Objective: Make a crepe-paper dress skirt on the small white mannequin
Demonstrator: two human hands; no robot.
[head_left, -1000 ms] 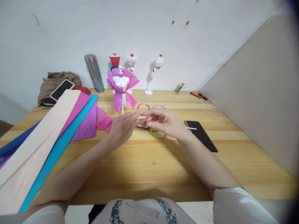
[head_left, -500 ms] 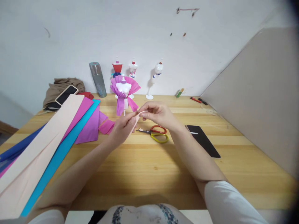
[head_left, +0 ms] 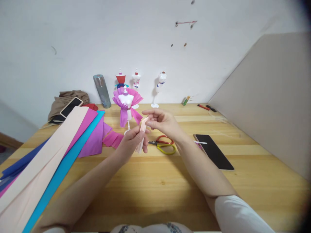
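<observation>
Between my hands is a narrow, folded strip of pale pink crepe paper [head_left: 143, 129], held nearly upright. My left hand [head_left: 133, 139] is closed round its lower part, thumb in front. The thumb and a finger of my right hand [head_left: 161, 123] pinch its upper end. Scissors [head_left: 165, 144] with one red and one yellow handle lie just beyond, their blade tips hidden by my left hand. Behind my hands stands a small white mannequin [head_left: 126, 99] dressed in pleated purple-pink paper.
Long crepe paper sheets [head_left: 48, 161] in pale pink, magenta and blue lie at left, beside purple pieces [head_left: 93, 139]. A flask [head_left: 102, 91] and more small mannequins [head_left: 161, 81] stand by the wall. A black tablet [head_left: 215, 152] lies at right, a phone [head_left: 71, 107] on brown cloth.
The paper strip has turned more upright, and more of it shows below my left hand. My right index finger has stretched out. The view has tilted up slightly.
</observation>
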